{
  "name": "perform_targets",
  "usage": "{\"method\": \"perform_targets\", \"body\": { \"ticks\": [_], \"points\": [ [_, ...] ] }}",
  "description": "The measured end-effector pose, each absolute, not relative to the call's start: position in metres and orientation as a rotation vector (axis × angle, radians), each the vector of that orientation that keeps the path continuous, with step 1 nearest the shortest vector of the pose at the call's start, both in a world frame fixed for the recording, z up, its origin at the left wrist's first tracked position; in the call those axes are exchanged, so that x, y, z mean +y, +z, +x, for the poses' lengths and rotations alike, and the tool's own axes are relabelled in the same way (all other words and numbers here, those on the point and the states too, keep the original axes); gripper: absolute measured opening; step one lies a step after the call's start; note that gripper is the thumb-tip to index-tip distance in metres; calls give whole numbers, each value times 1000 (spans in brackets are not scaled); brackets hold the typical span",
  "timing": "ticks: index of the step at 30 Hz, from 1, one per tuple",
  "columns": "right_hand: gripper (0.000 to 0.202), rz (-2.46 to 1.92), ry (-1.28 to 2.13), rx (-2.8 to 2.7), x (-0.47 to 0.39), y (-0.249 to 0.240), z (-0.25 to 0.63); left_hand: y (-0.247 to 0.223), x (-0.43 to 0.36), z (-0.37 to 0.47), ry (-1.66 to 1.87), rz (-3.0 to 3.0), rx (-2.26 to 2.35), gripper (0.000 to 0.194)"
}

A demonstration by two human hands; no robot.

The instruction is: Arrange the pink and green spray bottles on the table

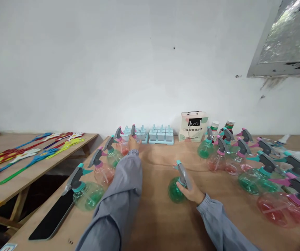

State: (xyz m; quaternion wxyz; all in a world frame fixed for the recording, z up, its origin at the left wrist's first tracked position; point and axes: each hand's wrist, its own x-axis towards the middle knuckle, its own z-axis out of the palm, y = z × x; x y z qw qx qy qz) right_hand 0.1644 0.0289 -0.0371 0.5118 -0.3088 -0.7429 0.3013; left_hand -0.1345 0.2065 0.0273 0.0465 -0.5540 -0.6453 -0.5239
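My right hand (193, 192) is closed round the neck of a spray bottle (175, 191) with green liquid and a teal-and-grey trigger head, tilted slightly on the table. Reaching to the far left, my left hand (134, 143) is closed at the neck of a pink spray bottle (133, 129), most of which the hand hides. Beside it stands another pink spray bottle (122, 146). Nearer along the left edge are a green spray bottle (114, 157), a pink one (105, 173) and a larger-looking green one (89, 196).
Several green and pink spray bottles (254, 179) crowd the right side. At the back stand light-blue ice-pop moulds (161, 135), a paper bag (192, 127) and white-capped bottles (214, 126). A black phone (52, 218) lies front left. Colourful hand-shaped sticks (38, 157) cover a separate left table.
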Motion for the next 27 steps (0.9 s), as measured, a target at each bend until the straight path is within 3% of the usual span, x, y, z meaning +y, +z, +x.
{"method": "perform_targets", "body": {
  "ticks": [4, 7, 12, 17, 27],
  "points": [
    [39, -744, 955, -1599, 31, -28, 167, 13, 177, -117, -1445, -1719, -2112, 49],
    [48, -674, 1245, -1464, 34, -15, 167, -5, 145, -101, -1364, -1750, -2154, 50],
    [60, -587, 1459, -1404, 35, -4, 168, -47, 93, -82, -1661, -1963, -1782, 52],
    [55, -497, 1605, -1357, 30, 4, 167, -85, 48, -73, -1616, -2072, -1481, 51],
    [51, -638, 1386, -1393, 35, 1, 156, -80, 27, -77, -1547, -2047, -1593, 49]
  ]
}}
